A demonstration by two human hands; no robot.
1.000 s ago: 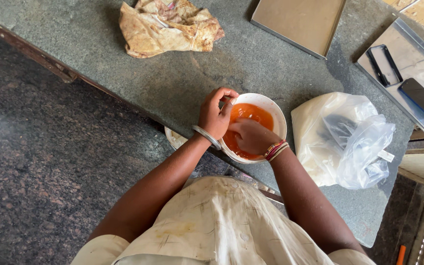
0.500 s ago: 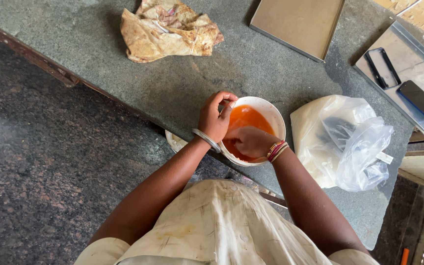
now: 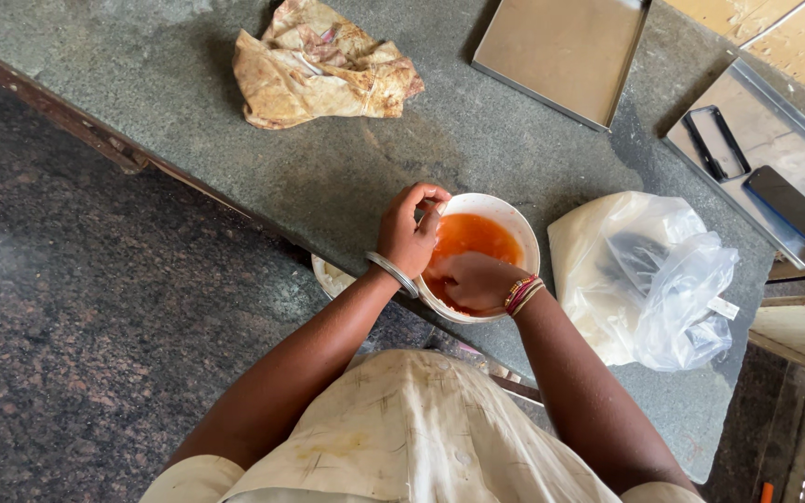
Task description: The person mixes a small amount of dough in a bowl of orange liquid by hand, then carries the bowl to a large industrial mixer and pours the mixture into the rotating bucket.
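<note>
White bowl point(image 3: 514, 219) of orange-red liquid point(image 3: 472, 237) sits centre frame, near the front edge of the grey stone counter point(image 3: 328, 177). Left hand point(image 3: 409, 233) grips the bowl's left rim, fingers curled over it. Right hand point(image 3: 479, 279) is down inside the bowl over the liquid; fingers hidden, can't tell how they're set. Just right of the bowl: clear plastic bag point(image 3: 649, 279) with white contents. Upper left: crumpled stained cloth point(image 3: 323, 70). Top centre: flat metal tray point(image 3: 561, 51). Upper right: second tray point(image 3: 761, 130) holding a dark phone point(image 3: 787, 200) and a black phone case point(image 3: 716, 142). Nothing lies between hands and bowl.
</note>
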